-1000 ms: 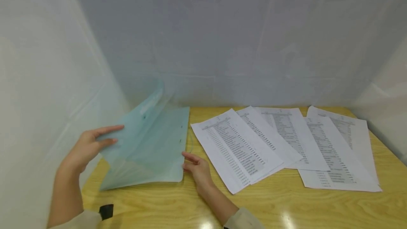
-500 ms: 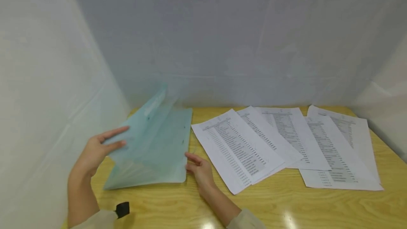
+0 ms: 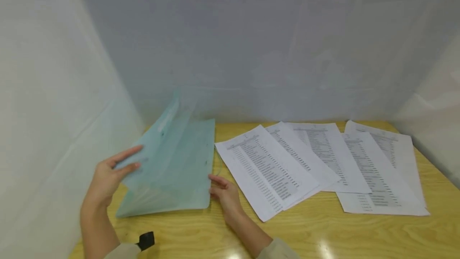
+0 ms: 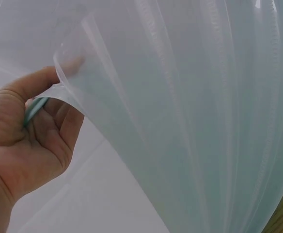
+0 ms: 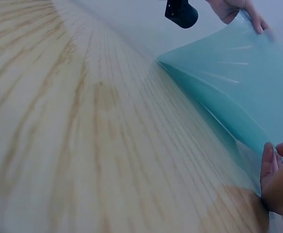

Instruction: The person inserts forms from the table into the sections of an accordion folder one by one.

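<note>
A translucent teal plastic folder (image 3: 187,167) lies at the left of the table, its left side lifted and bent upward. My left hand (image 3: 109,181) grips that raised edge between thumb and fingers. In the left wrist view, several clear sleeves (image 4: 151,126) fan out from the left hand (image 4: 35,121), and a teal strip runs across the palm. My right hand (image 3: 226,197) pinches the folder's right edge near its lower corner. Low in the right wrist view, the right hand's (image 5: 279,179) thumb and finger meet that edge. A thin cord (image 3: 219,170) loops out beside it.
Overlapping printed sheets (image 3: 267,171) spread across the wooden table (image 3: 201,235) from its middle to the right. White sheeting (image 3: 230,51) hangs behind and at both sides. A black block (image 3: 146,241) sits at the left wrist.
My left hand and forearm have shifted to the right, with the raised folder edge still in its grip. The right hand has stayed at the right edge, and the sheets lie as before.
</note>
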Demonstrator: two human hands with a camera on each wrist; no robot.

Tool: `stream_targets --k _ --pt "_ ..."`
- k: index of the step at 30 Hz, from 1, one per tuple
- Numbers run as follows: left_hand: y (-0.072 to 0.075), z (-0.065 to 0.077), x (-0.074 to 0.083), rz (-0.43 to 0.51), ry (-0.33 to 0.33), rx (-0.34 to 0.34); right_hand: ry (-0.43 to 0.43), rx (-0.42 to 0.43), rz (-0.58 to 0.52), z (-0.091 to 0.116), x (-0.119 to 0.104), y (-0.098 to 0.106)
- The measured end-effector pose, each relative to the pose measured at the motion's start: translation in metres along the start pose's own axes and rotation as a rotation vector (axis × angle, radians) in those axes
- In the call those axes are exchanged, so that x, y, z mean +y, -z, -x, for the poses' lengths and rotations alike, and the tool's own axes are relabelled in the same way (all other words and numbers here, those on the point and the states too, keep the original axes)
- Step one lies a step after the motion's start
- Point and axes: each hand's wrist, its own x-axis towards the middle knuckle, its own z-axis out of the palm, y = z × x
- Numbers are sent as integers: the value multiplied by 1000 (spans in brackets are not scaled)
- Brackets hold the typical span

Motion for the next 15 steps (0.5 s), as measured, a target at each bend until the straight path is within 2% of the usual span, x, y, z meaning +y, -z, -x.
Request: stream_targets --k 15 --pt "-3 0 -2 16 -23 4 -6 8 1 -1 1 -1"
